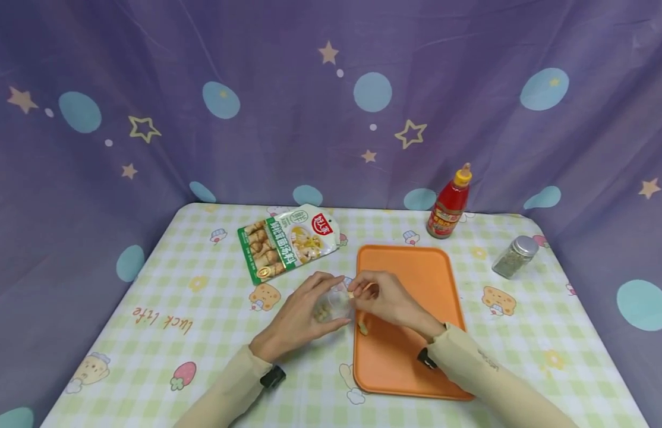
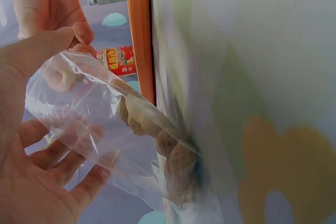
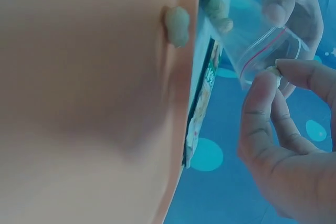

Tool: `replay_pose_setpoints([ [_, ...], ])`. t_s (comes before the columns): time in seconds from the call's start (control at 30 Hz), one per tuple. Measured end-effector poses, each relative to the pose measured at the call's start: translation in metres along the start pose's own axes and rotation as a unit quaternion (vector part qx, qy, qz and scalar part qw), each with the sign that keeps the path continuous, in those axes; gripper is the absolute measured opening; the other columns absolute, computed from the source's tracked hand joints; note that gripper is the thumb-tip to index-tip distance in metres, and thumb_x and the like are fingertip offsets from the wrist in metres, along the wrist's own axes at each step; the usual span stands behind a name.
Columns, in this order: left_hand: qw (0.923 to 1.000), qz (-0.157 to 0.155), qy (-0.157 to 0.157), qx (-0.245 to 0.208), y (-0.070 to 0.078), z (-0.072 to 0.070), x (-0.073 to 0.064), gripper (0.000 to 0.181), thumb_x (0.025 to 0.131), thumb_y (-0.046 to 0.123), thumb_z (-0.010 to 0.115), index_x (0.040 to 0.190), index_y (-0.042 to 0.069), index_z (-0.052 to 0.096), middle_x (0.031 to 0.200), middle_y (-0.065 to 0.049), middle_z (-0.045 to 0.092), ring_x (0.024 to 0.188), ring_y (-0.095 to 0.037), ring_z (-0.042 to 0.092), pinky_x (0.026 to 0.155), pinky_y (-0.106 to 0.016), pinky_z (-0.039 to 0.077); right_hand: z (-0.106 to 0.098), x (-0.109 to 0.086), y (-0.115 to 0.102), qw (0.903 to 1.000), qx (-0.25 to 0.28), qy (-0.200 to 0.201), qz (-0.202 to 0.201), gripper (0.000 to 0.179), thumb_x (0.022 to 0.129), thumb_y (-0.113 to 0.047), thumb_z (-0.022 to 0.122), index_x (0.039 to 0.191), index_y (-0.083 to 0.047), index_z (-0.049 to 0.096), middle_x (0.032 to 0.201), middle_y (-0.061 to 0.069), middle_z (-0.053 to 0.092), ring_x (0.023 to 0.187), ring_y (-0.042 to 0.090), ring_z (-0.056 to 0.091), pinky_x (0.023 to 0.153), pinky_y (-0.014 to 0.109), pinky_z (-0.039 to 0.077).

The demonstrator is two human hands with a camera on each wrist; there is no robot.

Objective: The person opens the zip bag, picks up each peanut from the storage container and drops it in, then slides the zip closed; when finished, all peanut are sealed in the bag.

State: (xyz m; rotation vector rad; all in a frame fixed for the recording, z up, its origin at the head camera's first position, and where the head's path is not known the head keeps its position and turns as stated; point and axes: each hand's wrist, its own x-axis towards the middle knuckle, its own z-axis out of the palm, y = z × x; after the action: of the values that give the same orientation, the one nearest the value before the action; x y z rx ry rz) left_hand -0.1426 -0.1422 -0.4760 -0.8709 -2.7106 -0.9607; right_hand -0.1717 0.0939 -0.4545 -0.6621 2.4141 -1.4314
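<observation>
My left hand (image 1: pixel 304 312) holds a clear zip bag (image 2: pixel 105 129) by its mouth, thumb and fingers spread around it. Several unshelled peanuts (image 2: pixel 181 166) lie in the bottom of the bag, which hangs close over the tablecloth. At the bag's opening, my right hand (image 1: pixel 387 297) pinches a small pale peanut (image 3: pixel 274 71) between thumb and index finger; the fingers cover most of it. Another peanut (image 3: pixel 177 26) lies on the orange tray (image 1: pixel 416 365), by its left edge under my right hand.
A green and white food packet (image 1: pixel 288 241) lies flat behind my left hand. Beyond the tray stands a red sauce bottle (image 1: pixel 448 205) with a yellow cap. A glass jar of dried herbs (image 1: pixel 514 258) with a metal lid is at the right. Behind the table hangs a purple curtain (image 1: pixel 288 53).
</observation>
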Motion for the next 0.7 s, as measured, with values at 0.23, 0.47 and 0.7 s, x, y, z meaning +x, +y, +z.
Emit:
replay_pose_setpoints([
  [0.23,1.0000,0.000,0.000,0.004,0.001,-0.001,0.001,0.076,0.087,0.049,0.084,0.150,0.016,0.056,0.138,0.006,0.056,0.124,-0.013,0.059,0.101,-0.037,0.057,0.004,0.001,-0.008,0.9997,0.007,-0.013,-0.018,0.013,0.091,-0.008,0.075,0.104,-0.012,0.075,0.093,0.004,0.072,0.081,0.012,0.065,0.073,0.024,0.056],
  [0.47,0.9999,-0.004,-0.003,0.009,0.001,-0.001,0.001,0.076,0.087,0.049,0.083,0.150,0.016,0.056,0.138,0.007,0.055,0.127,-0.011,0.057,0.105,-0.037,0.056,0.008,-0.002,-0.011,0.9989,0.001,-0.028,-0.037,0.011,0.093,-0.009,0.073,0.103,-0.014,0.074,0.093,0.000,0.072,0.084,0.011,0.066,0.077,0.025,0.057],
  [0.7,0.9999,0.005,0.002,0.010,0.002,-0.001,0.000,0.076,0.087,0.048,0.084,0.150,0.015,0.056,0.137,0.006,0.056,0.126,-0.010,0.057,0.104,-0.037,0.056,0.005,-0.004,-0.013,0.9987,-0.008,-0.023,-0.044,0.015,0.094,-0.003,0.066,0.105,-0.008,0.075,0.096,0.001,0.075,0.086,0.011,0.068,0.080,0.026,0.058],
])
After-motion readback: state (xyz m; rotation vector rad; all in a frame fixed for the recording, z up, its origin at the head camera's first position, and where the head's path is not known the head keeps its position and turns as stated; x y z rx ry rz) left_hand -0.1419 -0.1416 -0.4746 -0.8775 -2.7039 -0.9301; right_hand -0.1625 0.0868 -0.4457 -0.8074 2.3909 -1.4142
